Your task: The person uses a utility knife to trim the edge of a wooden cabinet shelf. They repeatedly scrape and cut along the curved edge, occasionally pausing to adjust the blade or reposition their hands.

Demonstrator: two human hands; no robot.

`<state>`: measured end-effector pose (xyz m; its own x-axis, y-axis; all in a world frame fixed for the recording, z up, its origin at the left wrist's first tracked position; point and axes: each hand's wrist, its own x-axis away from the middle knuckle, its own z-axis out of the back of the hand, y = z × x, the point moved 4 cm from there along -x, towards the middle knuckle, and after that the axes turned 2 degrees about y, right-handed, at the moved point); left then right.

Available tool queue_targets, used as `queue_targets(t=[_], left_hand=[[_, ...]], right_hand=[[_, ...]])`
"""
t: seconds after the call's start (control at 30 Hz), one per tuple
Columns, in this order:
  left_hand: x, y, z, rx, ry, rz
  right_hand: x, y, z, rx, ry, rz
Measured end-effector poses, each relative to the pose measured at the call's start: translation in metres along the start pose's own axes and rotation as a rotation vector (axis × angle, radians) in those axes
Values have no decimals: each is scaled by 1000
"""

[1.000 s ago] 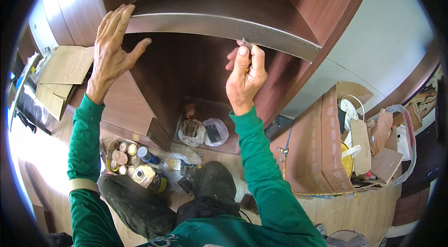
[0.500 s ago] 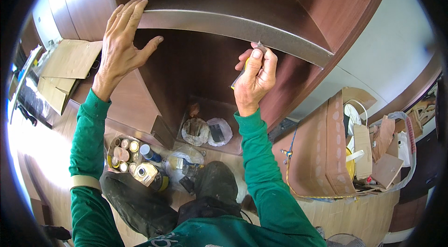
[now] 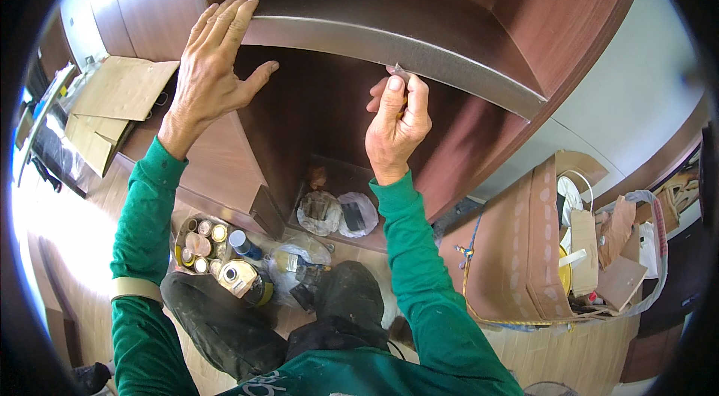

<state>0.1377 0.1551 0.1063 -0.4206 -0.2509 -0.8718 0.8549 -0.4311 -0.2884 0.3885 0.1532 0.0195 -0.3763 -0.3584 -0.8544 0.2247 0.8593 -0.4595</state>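
Note:
A dark brown cabinet shelf [image 3: 404, 10] with a smooth, slightly shiny front edge strip [image 3: 449, 70] spans the upper middle. My left hand [image 3: 217, 70] lies against the left end of that strip, fingers stretched out and thumb spread, holding nothing. In my right hand [image 3: 397, 119] is a utility knife [image 3: 401, 74], gripped between thumb and fingers. Its metal tip points up at the lower border of the strip, right of the middle. Most of the yellow handle is hidden by my fingers; whether the tip touches the strip is hard to tell.
Below left stand a box of small cans [image 3: 198, 242], a blue-capped can [image 3: 241, 242] and an opened tin [image 3: 240, 276]. Plastic bags [image 3: 337, 212] lie in the cabinet's bottom. A large cardboard box [image 3: 517, 239] with scraps stands right; flattened cardboard [image 3: 120, 100] leans at left.
My right hand has moved left along the lower border of the edge strip with the utility knife. My left hand stays at the strip's left end. The whole view has shifted slightly.

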Motion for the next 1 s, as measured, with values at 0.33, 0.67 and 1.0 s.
queue_targets(t=[0.33,0.67,1.0], left_hand=[[0,1,-2,-15,15,-5],[0,1,0,30,-15,33],[-3,2,2,45,-47,36]], right_hand=[[2,-2,-12,46,2,36],[4,0,-18,12,0,23],[6,-2,-19,13,21,-23]])
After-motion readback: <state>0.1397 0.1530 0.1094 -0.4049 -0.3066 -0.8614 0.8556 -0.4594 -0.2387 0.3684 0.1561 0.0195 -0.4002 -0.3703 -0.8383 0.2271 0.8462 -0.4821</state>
